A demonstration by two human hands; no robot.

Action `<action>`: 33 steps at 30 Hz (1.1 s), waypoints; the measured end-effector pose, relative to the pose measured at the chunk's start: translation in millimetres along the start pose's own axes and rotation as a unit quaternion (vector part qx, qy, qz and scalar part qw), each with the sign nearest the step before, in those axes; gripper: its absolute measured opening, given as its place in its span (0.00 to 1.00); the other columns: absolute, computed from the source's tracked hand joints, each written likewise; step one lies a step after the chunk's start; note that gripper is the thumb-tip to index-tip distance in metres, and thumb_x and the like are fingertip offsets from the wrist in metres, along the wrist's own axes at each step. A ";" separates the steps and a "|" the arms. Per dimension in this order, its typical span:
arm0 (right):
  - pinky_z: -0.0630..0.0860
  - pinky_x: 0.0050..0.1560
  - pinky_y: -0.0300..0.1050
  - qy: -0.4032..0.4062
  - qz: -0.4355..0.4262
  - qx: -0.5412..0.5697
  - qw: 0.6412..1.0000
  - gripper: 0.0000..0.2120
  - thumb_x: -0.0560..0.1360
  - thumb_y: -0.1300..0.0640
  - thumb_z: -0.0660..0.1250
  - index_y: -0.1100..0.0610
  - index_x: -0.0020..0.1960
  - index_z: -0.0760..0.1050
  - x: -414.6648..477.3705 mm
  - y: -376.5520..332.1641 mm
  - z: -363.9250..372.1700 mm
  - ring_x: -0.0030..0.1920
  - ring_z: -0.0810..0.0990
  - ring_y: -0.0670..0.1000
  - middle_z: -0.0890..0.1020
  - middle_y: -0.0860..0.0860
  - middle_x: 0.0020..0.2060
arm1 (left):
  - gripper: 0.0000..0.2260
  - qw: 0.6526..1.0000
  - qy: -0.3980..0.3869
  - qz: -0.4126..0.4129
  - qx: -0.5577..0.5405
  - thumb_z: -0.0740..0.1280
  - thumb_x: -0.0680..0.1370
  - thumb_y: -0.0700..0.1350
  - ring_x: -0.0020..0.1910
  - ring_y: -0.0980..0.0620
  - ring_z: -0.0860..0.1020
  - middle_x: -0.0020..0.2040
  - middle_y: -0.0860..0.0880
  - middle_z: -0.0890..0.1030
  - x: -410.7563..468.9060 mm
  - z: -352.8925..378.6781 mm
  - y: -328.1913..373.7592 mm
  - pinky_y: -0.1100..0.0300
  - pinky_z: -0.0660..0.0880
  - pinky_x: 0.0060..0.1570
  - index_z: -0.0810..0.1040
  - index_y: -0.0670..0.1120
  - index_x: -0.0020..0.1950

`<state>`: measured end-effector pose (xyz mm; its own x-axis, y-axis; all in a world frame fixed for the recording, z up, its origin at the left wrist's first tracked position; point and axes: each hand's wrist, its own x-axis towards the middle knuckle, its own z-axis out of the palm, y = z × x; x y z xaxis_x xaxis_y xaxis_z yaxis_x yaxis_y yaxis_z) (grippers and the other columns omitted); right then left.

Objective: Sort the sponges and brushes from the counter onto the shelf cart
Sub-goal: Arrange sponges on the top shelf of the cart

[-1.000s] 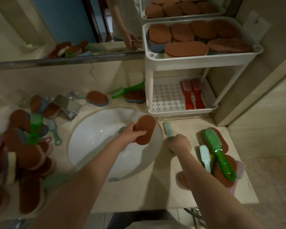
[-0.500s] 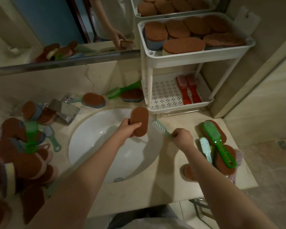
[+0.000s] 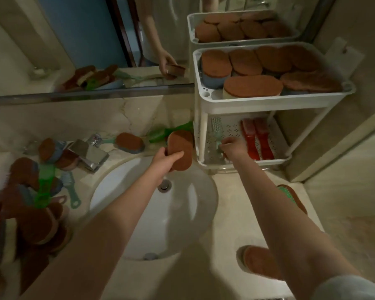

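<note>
My left hand grips a brown oval sponge above the back rim of the sink, just left of the white shelf cart. My right hand reaches into the cart's lower tray and holds a pale teal brush by its handle, bristle head pointing toward the back. Two red brushes lie in that lower tray to the right. The top tray is filled with several brown sponges.
Sponges and green brushes are piled on the counter at left around the faucet. A green brush lies by the wall. A sponge and a green brush lie at the counter's right. The white sink sits below my arms.
Both hands moved forward toward the cart. The right hand carried the teal brush from above the counter into the lower tray; the left hand carried the sponge to the cart's left side.
</note>
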<state>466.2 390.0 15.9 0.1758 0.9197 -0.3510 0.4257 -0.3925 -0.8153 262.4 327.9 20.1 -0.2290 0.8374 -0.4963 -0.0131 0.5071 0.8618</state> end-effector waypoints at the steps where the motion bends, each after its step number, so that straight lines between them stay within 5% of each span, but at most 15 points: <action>1: 0.71 0.23 0.32 -0.015 0.001 -0.022 1.000 0.10 0.74 0.67 0.66 0.62 0.55 0.79 9.1 -2.1 4.9 0.31 0.76 0.49 0.81 0.58 0.45 | 0.20 1.000 0.005 0.001 -0.006 0.71 0.73 0.47 0.55 0.47 0.78 0.60 0.46 0.78 2.9 -1.1 1.4 0.55 0.74 0.46 0.71 0.46 0.62; 5: 0.78 0.53 0.47 -0.055 -0.018 -0.149 0.987 0.14 0.76 0.65 0.61 0.63 0.58 0.79 31.8 -1.1 20.0 0.52 0.81 0.58 0.82 0.60 0.54 | 0.20 1.000 0.018 0.007 -0.020 0.72 0.73 0.45 0.54 0.46 0.78 0.59 0.45 0.79 8.4 -2.4 4.6 0.57 0.74 0.41 0.72 0.46 0.62; 7: 0.76 0.59 0.51 -0.061 -0.021 -0.157 0.985 0.14 0.78 0.62 0.59 0.64 0.58 0.78 35.1 0.4 26.1 0.55 0.79 0.59 0.81 0.60 0.55 | 0.18 1.000 0.019 0.007 -0.021 0.71 0.73 0.45 0.54 0.46 0.78 0.59 0.45 0.79 8.9 -3.2 4.2 0.55 0.74 0.45 0.71 0.47 0.60; 17: 0.75 0.57 0.48 -0.035 -0.031 -0.108 0.993 0.12 0.79 0.60 0.60 0.62 0.56 0.80 20.6 -1.5 27.5 0.55 0.80 0.57 0.82 0.58 0.54 | 0.17 0.999 0.023 0.014 -0.026 0.71 0.73 0.44 0.53 0.46 0.78 0.56 0.45 0.78 -5.6 -6.2 5.1 0.56 0.75 0.46 0.71 0.46 0.59; 22: 0.74 0.52 0.45 0.066 -0.079 -0.015 0.995 0.08 0.76 0.58 0.65 0.58 0.54 0.77 -10.2 -7.0 7.9 0.52 0.79 0.54 0.81 0.54 0.50 | 0.18 0.999 0.006 0.035 -0.025 0.71 0.73 0.46 0.49 0.50 0.79 0.56 0.46 0.79 -21.4 -7.3 9.3 0.58 0.75 0.43 0.72 0.45 0.60; 27: 0.71 0.42 0.42 0.132 -0.210 0.052 0.967 0.03 0.72 0.62 0.66 0.56 0.41 0.75 -62.6 -18.5 -12.9 0.38 0.76 0.49 0.77 0.48 0.34 | 0.17 0.993 -0.010 0.091 -0.076 0.70 0.74 0.47 0.48 0.53 0.80 0.55 0.48 0.80 -46.9 -11.6 19.7 0.60 0.76 0.44 0.74 0.45 0.61; 33: 0.75 0.40 0.39 0.131 -0.404 0.055 0.904 0.08 0.71 0.66 0.67 0.55 0.45 0.80 -121.2 -58.3 -27.9 0.37 0.78 0.44 0.80 0.47 0.36 | 0.14 0.976 -0.048 0.177 -0.114 0.71 0.72 0.42 0.49 0.50 0.80 0.53 0.46 0.80 -79.8 -16.3 46.0 0.57 0.76 0.49 0.76 0.46 0.57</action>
<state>444.9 301.6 118.8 0.0579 0.8702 0.4893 0.4202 0.4233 -0.8026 264.2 281.1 101.0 -0.1662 0.9727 -0.1618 -0.1684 0.1337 0.9766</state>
